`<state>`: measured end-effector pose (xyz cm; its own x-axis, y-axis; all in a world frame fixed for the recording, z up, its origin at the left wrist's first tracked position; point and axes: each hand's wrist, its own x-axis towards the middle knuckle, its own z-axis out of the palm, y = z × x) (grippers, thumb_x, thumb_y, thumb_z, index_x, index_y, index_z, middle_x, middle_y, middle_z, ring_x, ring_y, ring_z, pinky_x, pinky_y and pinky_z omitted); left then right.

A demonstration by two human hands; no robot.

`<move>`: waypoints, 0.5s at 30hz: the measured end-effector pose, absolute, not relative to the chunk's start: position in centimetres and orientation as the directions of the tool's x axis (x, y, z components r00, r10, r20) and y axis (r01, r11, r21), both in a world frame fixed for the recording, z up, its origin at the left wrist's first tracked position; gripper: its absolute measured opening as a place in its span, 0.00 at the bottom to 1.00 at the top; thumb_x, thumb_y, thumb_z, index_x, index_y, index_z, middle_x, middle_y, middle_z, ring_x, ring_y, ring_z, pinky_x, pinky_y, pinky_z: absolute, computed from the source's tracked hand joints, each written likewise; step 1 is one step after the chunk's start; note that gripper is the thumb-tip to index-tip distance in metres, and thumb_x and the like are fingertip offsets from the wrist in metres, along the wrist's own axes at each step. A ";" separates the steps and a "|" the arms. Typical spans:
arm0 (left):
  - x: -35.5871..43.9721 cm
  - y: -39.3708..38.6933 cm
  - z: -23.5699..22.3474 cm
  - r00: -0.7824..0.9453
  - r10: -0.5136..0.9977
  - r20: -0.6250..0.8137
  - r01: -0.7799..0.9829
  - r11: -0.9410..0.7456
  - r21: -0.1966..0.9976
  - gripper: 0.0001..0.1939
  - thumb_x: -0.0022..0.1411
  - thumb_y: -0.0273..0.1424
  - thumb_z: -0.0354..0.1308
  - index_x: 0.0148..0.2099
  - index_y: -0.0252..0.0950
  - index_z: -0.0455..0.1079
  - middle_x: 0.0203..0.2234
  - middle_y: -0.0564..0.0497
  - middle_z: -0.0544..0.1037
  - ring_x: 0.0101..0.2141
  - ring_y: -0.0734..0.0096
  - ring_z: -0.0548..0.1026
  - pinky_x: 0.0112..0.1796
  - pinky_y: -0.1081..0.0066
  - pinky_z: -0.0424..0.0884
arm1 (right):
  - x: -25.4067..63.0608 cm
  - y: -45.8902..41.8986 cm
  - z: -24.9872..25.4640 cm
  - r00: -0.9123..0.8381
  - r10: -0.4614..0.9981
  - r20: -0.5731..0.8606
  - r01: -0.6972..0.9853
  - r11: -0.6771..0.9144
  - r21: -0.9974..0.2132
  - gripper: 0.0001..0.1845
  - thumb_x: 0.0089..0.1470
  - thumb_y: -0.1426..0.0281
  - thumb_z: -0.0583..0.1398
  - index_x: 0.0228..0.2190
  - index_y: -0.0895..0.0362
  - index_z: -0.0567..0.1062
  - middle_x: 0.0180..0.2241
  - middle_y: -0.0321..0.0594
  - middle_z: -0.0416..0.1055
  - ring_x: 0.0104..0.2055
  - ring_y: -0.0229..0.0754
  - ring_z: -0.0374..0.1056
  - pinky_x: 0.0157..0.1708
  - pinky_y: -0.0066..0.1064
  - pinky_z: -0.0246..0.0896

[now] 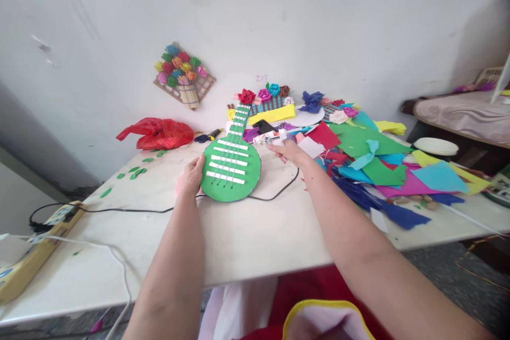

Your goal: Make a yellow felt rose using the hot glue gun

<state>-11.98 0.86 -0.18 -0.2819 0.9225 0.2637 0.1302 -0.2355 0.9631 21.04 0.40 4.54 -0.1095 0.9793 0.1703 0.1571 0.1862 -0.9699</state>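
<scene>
A green lute-shaped craft (pixel 231 170) with white strips, thin strings and a ribbed neck stands tilted on the table. My left hand (pixel 193 175) grips the left edge of its round body, the fingers mostly behind it. A red paper flower (pixel 246 96) shows at the top of the neck. My right hand (pixel 287 152) is to the right of the craft, forefinger stretched out and the other fingers bent. Just beyond it lies a white patterned item (pixel 265 138), which I cannot identify. A black cord (pixel 274 197) runs behind the craft toward my right wrist.
Coloured paper sheets (pixel 366 141) are heaped at the right. A red plastic bag (pixel 163 134) and scissors (pixel 207 136) lie at back left. A power strip (pixel 43 239) sits near the left edge. Green scraps (pixel 137 173) are scattered. A tulip decoration (pixel 183 71) hangs on the wall.
</scene>
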 end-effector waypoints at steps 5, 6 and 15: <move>-11.9 0.8 -0.1 -0.283 0.923 0.259 0.151 -0.224 0.963 0.27 0.52 0.54 0.59 0.41 0.36 0.78 0.33 0.46 0.82 0.36 0.58 0.79 0.37 0.65 0.73 | 21.0 0.5 4.4 -0.104 0.980 0.172 0.169 0.187 -0.968 0.23 0.46 0.60 0.71 0.18 0.56 0.65 0.11 0.31 0.60 0.13 0.29 0.52 0.12 0.24 0.51; -11.8 0.8 -0.1 -0.281 0.925 0.257 0.150 -0.223 0.963 0.28 0.52 0.55 0.60 0.41 0.36 0.78 0.32 0.46 0.82 0.36 0.58 0.79 0.37 0.65 0.73 | 21.0 0.5 4.4 -0.103 0.980 0.172 0.170 0.188 -0.967 0.23 0.46 0.60 0.71 0.18 0.56 0.65 0.10 0.30 0.60 0.13 0.29 0.52 0.12 0.24 0.51; -12.0 0.8 -0.2 -0.275 0.923 0.269 0.132 -0.241 0.961 0.30 0.50 0.57 0.60 0.40 0.35 0.77 0.31 0.47 0.82 0.34 0.60 0.77 0.35 0.67 0.72 | 21.1 0.8 4.3 -0.103 0.977 0.185 0.170 0.200 -0.965 0.24 0.45 0.59 0.72 0.18 0.56 0.65 0.11 0.30 0.60 0.13 0.28 0.52 0.11 0.24 0.50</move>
